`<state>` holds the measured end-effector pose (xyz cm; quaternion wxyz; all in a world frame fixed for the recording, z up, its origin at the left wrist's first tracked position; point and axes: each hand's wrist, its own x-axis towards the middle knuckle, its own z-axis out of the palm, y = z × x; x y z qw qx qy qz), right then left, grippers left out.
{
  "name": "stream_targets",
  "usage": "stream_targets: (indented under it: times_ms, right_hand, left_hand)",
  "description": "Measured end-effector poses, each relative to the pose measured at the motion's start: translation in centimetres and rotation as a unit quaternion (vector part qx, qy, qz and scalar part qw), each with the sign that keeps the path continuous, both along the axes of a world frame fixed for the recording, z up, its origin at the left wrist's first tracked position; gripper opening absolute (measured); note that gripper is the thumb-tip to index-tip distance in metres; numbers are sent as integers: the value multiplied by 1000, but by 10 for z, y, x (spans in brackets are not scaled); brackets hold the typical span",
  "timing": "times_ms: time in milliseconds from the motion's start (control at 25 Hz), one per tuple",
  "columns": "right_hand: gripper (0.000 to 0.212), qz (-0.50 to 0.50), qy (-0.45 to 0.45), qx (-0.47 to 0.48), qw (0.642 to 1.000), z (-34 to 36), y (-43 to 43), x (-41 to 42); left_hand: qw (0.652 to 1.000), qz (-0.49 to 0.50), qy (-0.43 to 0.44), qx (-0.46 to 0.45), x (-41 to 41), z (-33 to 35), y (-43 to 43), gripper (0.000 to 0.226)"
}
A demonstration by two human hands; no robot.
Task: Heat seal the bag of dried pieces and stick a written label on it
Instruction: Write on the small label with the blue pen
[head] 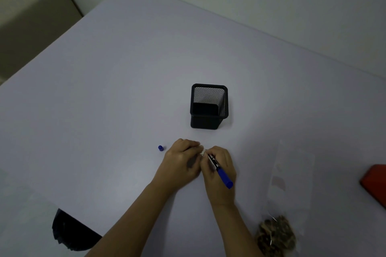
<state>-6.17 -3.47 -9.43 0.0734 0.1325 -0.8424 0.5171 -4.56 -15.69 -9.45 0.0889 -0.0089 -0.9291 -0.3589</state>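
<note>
My right hand (219,165) grips a blue marker (221,173) with its tip down on a small white label (202,151). My left hand (183,158) pinches that label against the table right beside the tip. The marker's blue cap (160,148) stands alone on the table to the left of my hands. A clear plastic bag (290,177) lies flat at the right, its brown dried pieces (275,236) bunched at the near end.
A black mesh pen holder (208,106) stands just beyond my hands. A red object (376,183) is cut off by the right edge. A dark object (71,233) sits below the table's near left edge. The pale table (125,89) spreads wide around.
</note>
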Motion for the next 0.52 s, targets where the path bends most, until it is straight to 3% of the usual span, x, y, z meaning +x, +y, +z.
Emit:
stream_targets:
  times_ms: [160, 320, 400, 520]
  right_hand:
    - [16, -16, -13, -20, 1000, -1, 1, 0]
    - [3, -3, -26, -26, 999, 0, -1, 0]
    - [12, -9, -42, -31, 999, -1, -1, 0]
    - [9, -6, -39, -40, 998, -1, 0, 1]
  left_hand:
    - [1000, 3, -2, -1, 0, 1, 0, 33]
    - [1000, 5, 0, 1, 0, 1, 0, 33]
    - [1000, 4, 1, -3, 1, 1, 0, 33]
    - [1000, 7, -1, -3, 0, 1, 1, 33]
